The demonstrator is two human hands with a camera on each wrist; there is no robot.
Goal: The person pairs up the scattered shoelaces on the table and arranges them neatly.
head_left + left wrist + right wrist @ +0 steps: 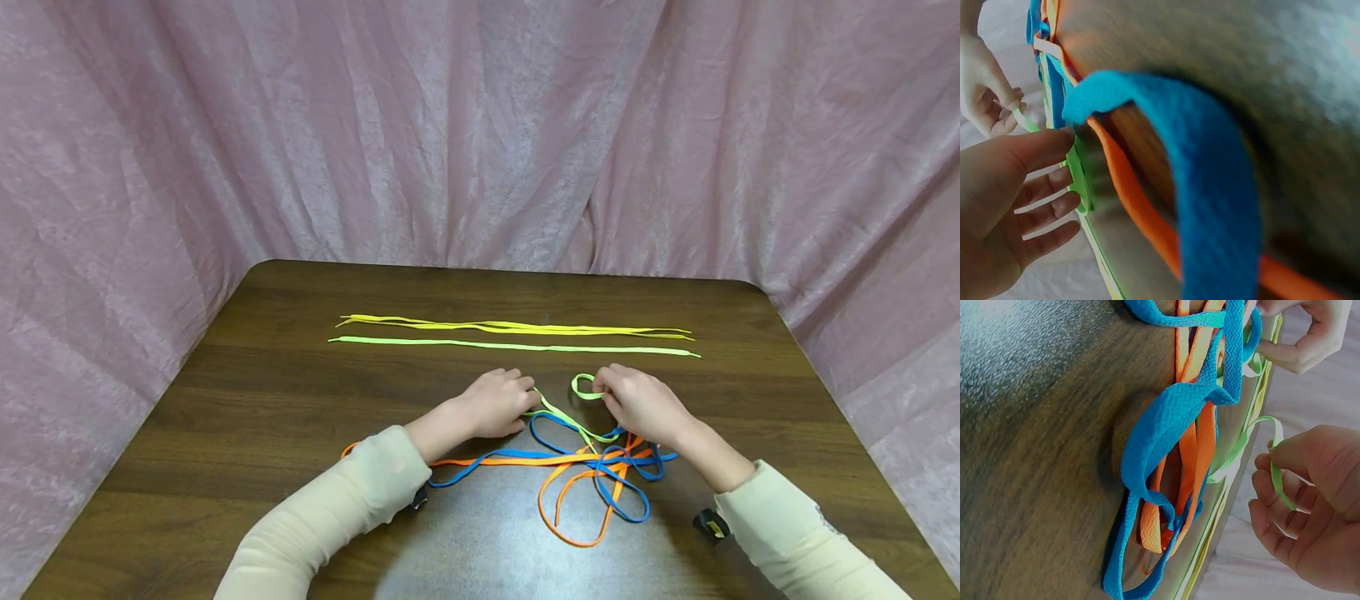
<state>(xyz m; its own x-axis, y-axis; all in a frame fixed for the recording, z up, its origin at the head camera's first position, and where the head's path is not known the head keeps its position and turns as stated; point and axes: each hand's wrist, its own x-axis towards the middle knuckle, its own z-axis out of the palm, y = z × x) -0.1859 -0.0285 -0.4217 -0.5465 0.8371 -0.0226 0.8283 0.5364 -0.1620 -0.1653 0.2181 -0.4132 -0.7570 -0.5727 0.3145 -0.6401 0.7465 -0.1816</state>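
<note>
A light green shoelace (558,414) lies loosely bent between the two hands, over the tangle. My left hand (498,402) pinches it at its left part; in the left wrist view the thumb (1054,147) meets the green lace and the other fingers are spread. My right hand (641,404) holds another stretch of green lace (1279,478) between thumb and fingertips, with a small loop standing out to the left. Just below the hands lie tangled blue (633,508) and orange (585,543) shoelaces, with loops crossing each other. The left sleeve hides part of the orange lace.
Beyond the hands, yellow shoelaces (517,327) lie stretched side by side across the brown table (247,400). A single straight green shoelace (517,346) runs parallel in front of them. Pink curtains (480,133) hang behind the table and at its sides.
</note>
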